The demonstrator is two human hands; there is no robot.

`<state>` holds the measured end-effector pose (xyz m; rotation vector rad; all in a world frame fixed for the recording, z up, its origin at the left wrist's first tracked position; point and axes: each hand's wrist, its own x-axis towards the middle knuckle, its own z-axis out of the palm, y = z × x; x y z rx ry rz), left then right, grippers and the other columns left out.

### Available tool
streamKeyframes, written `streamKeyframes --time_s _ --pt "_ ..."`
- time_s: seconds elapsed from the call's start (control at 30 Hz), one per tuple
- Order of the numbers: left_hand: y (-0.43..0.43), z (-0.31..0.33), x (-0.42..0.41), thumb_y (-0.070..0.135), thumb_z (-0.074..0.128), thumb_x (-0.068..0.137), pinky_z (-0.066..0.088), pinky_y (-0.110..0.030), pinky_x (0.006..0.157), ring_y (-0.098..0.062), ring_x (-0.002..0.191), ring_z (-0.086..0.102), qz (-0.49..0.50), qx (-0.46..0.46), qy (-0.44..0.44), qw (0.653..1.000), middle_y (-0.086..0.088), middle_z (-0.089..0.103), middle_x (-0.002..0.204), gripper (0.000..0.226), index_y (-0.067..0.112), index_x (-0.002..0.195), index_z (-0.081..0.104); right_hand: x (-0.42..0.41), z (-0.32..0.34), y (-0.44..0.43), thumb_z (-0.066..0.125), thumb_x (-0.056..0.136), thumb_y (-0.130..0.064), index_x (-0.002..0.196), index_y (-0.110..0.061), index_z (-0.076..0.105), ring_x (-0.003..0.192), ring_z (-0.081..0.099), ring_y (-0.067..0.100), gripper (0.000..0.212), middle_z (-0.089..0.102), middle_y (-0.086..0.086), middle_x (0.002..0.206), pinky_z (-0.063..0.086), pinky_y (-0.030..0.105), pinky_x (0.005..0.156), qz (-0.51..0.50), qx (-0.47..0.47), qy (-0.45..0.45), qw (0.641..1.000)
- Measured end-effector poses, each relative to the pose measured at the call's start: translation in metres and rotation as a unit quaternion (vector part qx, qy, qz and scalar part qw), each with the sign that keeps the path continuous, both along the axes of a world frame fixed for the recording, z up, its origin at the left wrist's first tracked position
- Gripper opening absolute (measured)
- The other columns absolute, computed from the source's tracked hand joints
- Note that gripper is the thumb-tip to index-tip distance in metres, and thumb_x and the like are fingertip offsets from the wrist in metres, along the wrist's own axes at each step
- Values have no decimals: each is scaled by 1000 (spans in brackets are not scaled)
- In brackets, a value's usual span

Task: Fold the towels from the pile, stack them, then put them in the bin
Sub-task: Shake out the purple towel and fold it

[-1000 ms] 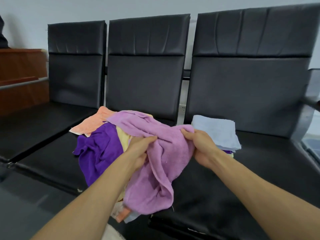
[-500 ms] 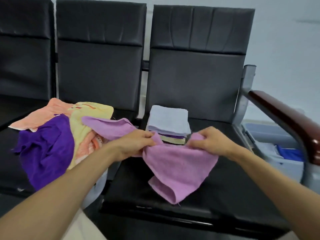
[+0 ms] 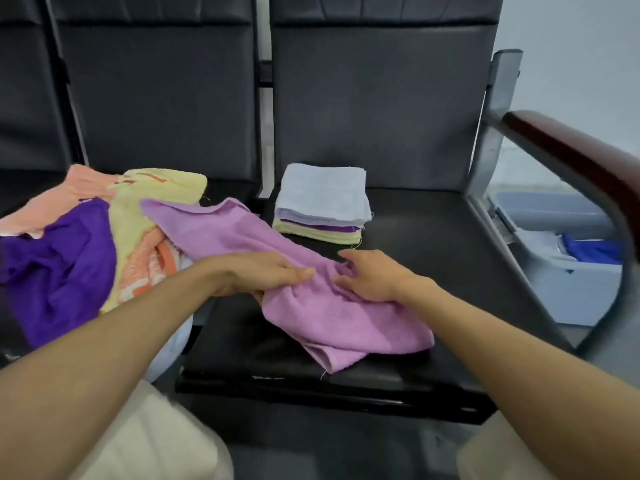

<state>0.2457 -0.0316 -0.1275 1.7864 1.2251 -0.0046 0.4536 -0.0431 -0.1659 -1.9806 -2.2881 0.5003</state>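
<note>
A lilac towel (image 3: 332,317) lies crumpled across the right-hand black seat (image 3: 433,258), one end trailing back onto the pile. My left hand (image 3: 263,271) grips its upper edge, thumb and fingers curled round the cloth. My right hand (image 3: 370,275) rests on the towel just to the right, fingers curled into its folds. Behind them stands a stack of folded towels (image 3: 322,202), pale blue on top. The unfolded pile (image 3: 86,244) of dark purple, yellow and orange towels covers the middle seat. A grey bin (image 3: 568,258) sits on the floor at the right.
A dark wooden armrest (image 3: 581,168) on a metal post arches over the right seat's edge, between the seat and the bin. The bin holds white and blue cloth. Seat backs rise close behind the stack. My knees show at the bottom.
The lilac towel has been pulled off the pile to the right and lowered onto the right seat. My hands have come closer together on it. The view swung right, showing the bin.
</note>
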Motion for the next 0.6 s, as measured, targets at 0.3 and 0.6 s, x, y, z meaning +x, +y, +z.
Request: streamKeyframes --time_s 0.3,0.6 --pt "7 -9 -7 18 57 90 39 -14 49 -6 46 39 75 90 26 993 7 36 51 42 22 55 34 -6 13 2 75 75 -34 80 -15 63 77 60 22 23 64 1 81 46 27 64 -67 -122 -49 989" --pt "15 -6 -5 -5 57 77 33 -21 52 -12 60 39 147 162 -75 973 0 40 63 27 16 68 43 29 48 -4 58 82 -6 95 -1 66 81 64 23 17 68 11 88 54 31 75 -186 -147 493 837"
